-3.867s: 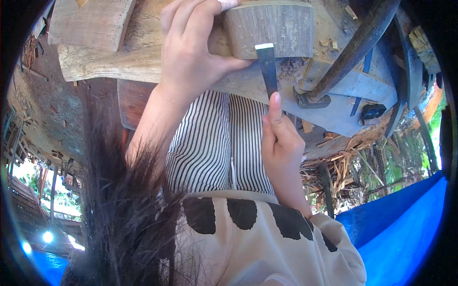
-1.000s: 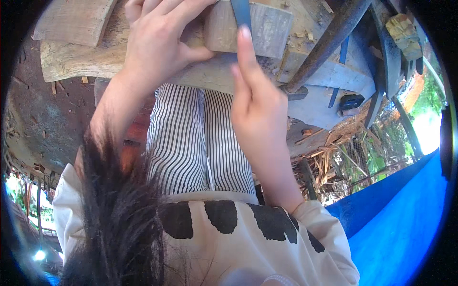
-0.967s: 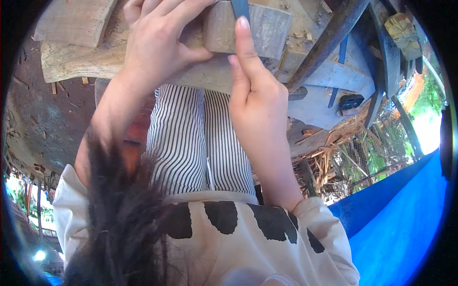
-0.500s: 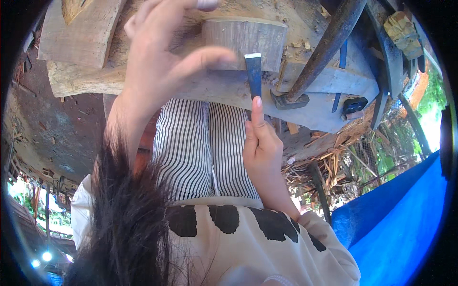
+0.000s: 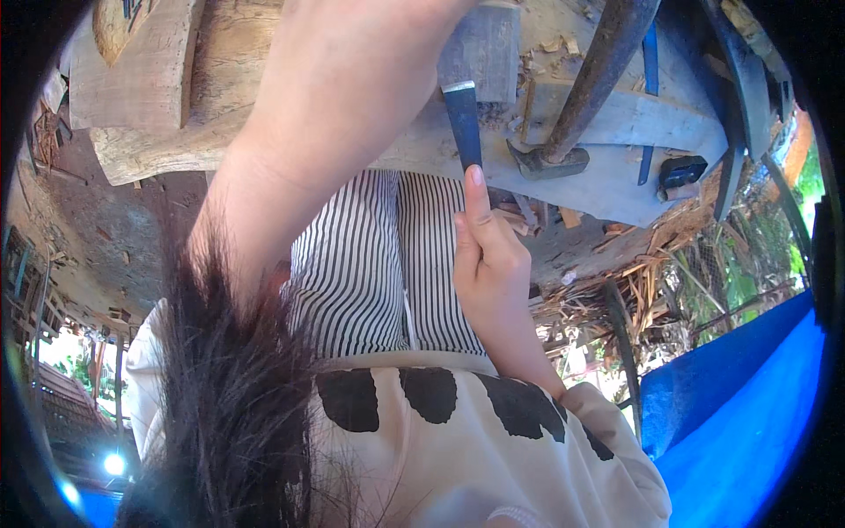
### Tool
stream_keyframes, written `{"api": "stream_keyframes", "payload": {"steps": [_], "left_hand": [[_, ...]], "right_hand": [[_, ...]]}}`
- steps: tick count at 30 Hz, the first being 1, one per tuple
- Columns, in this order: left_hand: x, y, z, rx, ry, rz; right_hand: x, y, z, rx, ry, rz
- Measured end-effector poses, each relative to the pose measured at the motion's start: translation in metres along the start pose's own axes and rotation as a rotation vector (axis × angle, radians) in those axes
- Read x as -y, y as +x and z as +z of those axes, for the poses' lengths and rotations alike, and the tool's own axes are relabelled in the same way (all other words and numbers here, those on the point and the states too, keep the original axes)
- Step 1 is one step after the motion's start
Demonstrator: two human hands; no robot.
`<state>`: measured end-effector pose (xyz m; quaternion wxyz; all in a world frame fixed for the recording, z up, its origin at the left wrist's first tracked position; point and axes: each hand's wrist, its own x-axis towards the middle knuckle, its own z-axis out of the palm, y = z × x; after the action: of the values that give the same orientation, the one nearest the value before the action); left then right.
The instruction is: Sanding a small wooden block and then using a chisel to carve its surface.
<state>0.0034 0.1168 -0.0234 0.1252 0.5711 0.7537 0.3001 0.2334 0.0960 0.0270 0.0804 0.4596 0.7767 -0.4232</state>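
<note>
My left hand (image 5: 370, 53) reaches forward past the top edge, covering much of a grey-brown wood block (image 5: 493, 48); its fingers are out of sight. My right hand (image 5: 493, 264) grips a dark flat chisel (image 5: 462, 123), index finger along it, its bright square edge pointing forward just short of the block. Beneath the block is a worn wooden slab (image 5: 158, 154). To the right, a hammer (image 5: 588, 88) with a long dark handle lies with its metal head toward me.
Boards (image 5: 141, 79) lie at the top left. Dark bars, a thin blue tool (image 5: 650, 70) and a small black object (image 5: 680, 176) are on the bench at the right. My striped trousers are below the slab, above debris-strewn ground (image 5: 106, 238). A blue tarp (image 5: 722, 396) rises at the lower right.
My left hand left the block's side and swung forward and right over it, out of frame. The chisel, earlier across the block's face, was drawn back toward me, still in my right hand.
</note>
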Motion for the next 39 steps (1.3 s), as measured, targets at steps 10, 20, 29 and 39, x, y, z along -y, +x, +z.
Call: {"api": "stream_keyframes", "payload": {"steps": [10, 20, 29, 39], "left_hand": [[0.021, -0.004, -0.034, 0.010, -0.644, -0.447], [0.029, -0.082, 0.011, -0.023, -0.359, -0.166], [0.021, -0.074, 0.014, -0.059, 0.059, -0.152], [0.022, -0.070, 0.014, -0.077, 0.006, -0.109]], "right_hand": [[0.003, -0.010, -0.002, 0.010, 0.022, 0.004], [-0.007, -0.013, -0.009, -0.013, 0.101, 0.009], [0.006, -0.003, -0.013, 0.089, -0.033, 0.068], [0.000, 0.005, -0.028, 0.199, -0.106, 0.025]]}}
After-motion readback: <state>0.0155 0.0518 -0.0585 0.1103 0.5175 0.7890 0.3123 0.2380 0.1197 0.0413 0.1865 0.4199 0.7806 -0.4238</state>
